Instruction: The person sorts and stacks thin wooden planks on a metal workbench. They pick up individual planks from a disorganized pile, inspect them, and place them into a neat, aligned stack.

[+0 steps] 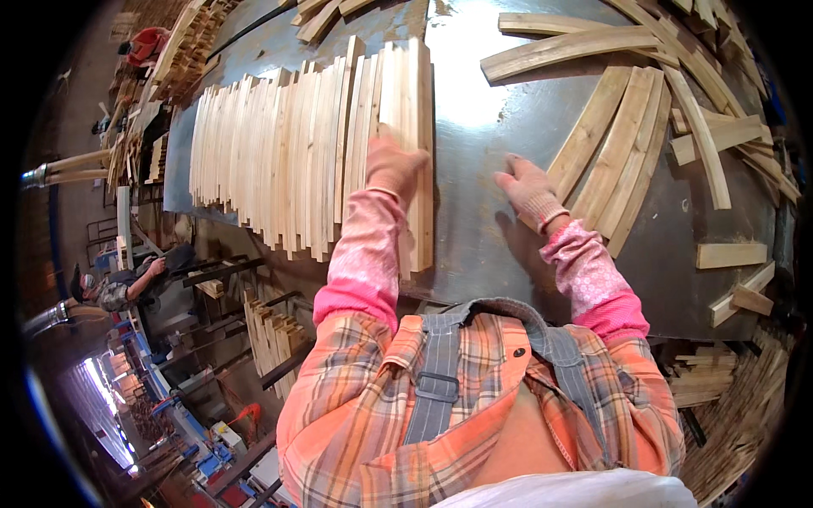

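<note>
My left hand, in a pale pink work glove, lies on the right end of a long row of light wooden slats. Its thumb is spread across the wide end board, and its fingers touch the slats beside it. No slat is lifted. My right hand, gloved alike, hovers over the metal table with its fingers partly stretched and nothing visible in them. Just right of it several slightly curved wooden slats lie side by side. Pink sleeve covers wrap both forearms.
More curved slats lie loosely crossed at the far right. Short wood blocks rest near the right edge. Wood stacks stand beyond the left side. Another person sits at the left, among racks and machinery.
</note>
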A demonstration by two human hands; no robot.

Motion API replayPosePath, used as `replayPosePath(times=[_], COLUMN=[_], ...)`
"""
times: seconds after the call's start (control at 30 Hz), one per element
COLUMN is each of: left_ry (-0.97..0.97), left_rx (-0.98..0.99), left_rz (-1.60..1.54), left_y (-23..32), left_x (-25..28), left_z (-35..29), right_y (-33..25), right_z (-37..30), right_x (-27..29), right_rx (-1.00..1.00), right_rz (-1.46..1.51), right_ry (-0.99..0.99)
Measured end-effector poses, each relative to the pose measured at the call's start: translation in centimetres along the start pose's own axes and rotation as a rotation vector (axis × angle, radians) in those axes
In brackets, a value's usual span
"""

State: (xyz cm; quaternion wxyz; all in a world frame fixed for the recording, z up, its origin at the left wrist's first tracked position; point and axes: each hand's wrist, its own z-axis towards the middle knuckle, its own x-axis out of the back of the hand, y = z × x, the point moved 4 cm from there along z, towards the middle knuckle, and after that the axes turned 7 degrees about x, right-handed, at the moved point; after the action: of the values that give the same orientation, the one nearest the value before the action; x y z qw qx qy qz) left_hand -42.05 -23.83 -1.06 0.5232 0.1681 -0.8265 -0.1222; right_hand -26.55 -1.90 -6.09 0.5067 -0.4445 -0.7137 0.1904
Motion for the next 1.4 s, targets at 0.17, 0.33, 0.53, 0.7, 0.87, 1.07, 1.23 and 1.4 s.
replayPosePath(times=[0.17, 0.33, 0.53, 0.7, 0.87, 1.07, 1.23, 1.4], left_ry=[0.354, 0.212, 0.192, 0.127, 0.239, 0.463, 0.449, 0.199], left_rx=[-0.311, -0.420, -0.458, -0.405, -0.421, -0.451, -0.168, -0.065], left_rz=[0.463, 0.258, 0.090, 0.067, 0.064, 0.272, 0.394, 0.491], left_y=[-3.6, -6.8, -8.0, -10.5, -14.0, -26.1, -19.2, -20.8], left_x=[-3.4, -1.9, 2.4, 4.3, 6.7, 8.7, 7.9, 13.9], left_z=[2.7, 2.8, 2.6, 4.8, 7.7, 13.4, 11.2, 20.5], right_y=[-4.7, -12.3, -14.9, -20.2, -23.7, -25.6, -12.1, -0.4], right_z=[5.7, 10.7, 12.8, 13.3, 17.3, 17.4, 10.0, 0.7], right_x=[-6.4, -10.8, -13.6, -15.8, -20.9, -25.6, -7.2, 7.0], right_rx=[0.033, 0.016, -0.108, 0.289, 0.536, 0.323, 0.371, -0.421], right_rz=[0.174, 0.017, -0.246, -0.368, -0.531, 0.161, -0.116, -0.384], right_ry=[0.031, -0.069, -0.035, -0.083, -0.128, -0.277, 0.112, 0.677])
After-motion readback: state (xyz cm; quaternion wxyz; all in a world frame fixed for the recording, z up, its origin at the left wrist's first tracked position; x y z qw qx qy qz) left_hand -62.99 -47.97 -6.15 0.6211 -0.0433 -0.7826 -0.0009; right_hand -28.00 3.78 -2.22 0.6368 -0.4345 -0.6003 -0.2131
